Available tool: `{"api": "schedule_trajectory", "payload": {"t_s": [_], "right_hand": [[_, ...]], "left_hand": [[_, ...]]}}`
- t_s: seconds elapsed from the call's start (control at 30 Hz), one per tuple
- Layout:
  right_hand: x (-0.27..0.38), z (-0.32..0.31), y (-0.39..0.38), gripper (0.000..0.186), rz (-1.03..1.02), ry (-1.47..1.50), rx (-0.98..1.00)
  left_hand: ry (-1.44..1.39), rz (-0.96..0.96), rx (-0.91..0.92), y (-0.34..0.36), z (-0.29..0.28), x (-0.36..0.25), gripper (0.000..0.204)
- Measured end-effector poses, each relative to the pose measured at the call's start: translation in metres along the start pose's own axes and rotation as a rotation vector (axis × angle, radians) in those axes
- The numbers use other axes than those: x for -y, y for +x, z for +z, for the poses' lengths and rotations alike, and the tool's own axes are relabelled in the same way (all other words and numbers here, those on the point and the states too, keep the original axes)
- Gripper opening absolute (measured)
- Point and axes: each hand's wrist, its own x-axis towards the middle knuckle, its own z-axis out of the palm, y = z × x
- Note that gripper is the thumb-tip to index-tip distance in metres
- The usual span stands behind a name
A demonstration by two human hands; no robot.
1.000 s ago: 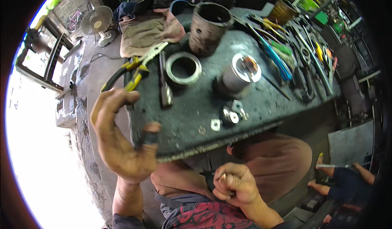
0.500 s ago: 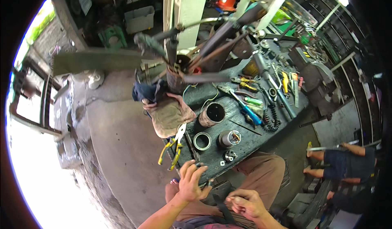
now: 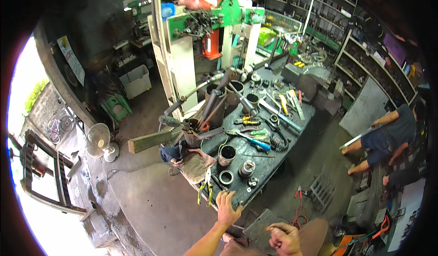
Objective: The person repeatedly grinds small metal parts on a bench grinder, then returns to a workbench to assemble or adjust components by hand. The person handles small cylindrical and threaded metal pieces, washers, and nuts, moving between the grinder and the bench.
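My left hand (image 3: 227, 211) reaches to the near corner of the dark workbench (image 3: 226, 191), open, its dark-smudged fingers apart over the edge. In front of my lap, my right hand (image 3: 284, 238) is closed in a pinch; what sits between its fingertips is too small to make out. Pliers with yellow handles (image 3: 205, 193) hang at the bench's left edge beside a brown rag (image 3: 196, 166). Just beyond my left hand lie a metal ring (image 3: 226, 177), a cylindrical metal part (image 3: 247, 168) and a small round part (image 3: 252, 181). A rusty pipe piece (image 3: 226, 155) stands behind them.
Blue-handled pliers (image 3: 258, 143) and several tools cover the bench's far half. A wooden plank (image 3: 155, 140) and bars stick out of a can at its left. A fan (image 3: 99, 143) stands left. To the right a person (image 3: 385, 135) holds a long bar; a metal rack (image 3: 321, 191) lies nearby.
My view has tilted up, showing more of the green press and shelves. My left hand stays by the bench corner with its fingers apart; my right hand remains pinched near my lap.
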Motion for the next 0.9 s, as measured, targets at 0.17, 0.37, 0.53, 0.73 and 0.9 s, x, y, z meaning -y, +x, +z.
{"api": "schedule_trajectory", "payload": {"t_s": [0.17, 0.37, 0.53, 0.73, 0.9], "right_hand": [[-0.017, 0.034, -0.006, 0.015, -0.025, -0.019, 0.128], [-0.054, 0.024, -0.031, 0.013, 0.02, -0.11, 0.138], [-0.096, 0.014, -0.043, 0.014, -0.031, -0.136, 0.145], [-0.152, 0.092, -0.019, 0.018, 0.162, 0.0, 0.288], [-0.183, 0.191, -0.045, 0.017, 0.2, -0.225, 0.465]], "left_hand": [[-0.024, 0.048, 0.113, -0.025, -0.043, -0.01, 0.067], [-0.147, -0.179, 0.34, -0.077, -0.091, -0.008, 0.051], [-0.159, -0.251, 0.367, -0.121, -0.144, -0.002, 0.041], [-0.184, -0.588, 0.042, -0.191, -0.275, -0.016, 0.035], [-0.399, -0.618, -0.117, -0.211, -0.338, 0.01, 0.034]]}}
